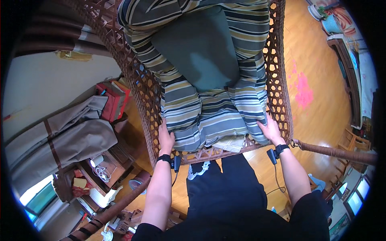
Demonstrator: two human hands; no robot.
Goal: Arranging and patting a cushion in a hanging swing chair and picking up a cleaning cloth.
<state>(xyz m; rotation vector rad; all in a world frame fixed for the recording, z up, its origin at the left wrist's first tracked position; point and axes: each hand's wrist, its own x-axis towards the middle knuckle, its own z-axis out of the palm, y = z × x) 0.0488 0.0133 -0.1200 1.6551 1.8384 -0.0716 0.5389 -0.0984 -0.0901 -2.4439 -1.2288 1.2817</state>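
A striped cushion (223,126) in grey, white, black and olive lies in a brown woven hanging chair (276,99). On it rests a plain grey-green pillow (199,51). My left hand (166,137) is at the cushion's lower left side, thumb against the fabric, fingers along its outer edge. At the lower right side, my right hand (270,129) grips the cushion's edge, its fingertips partly hidden behind the fabric. A pale checked cloth (230,143) shows between the cushion and the chair's front rim. Both wrists wear black straps with small devices.
Wrapped poles (334,152) extend from both sides of the chair. At the left are a red box (113,101), grey curtains (75,141) and a wooden desk (113,162) with a white cable. A dark cabinet (346,75) stands at the right, past a pink patch on the wooden floor.
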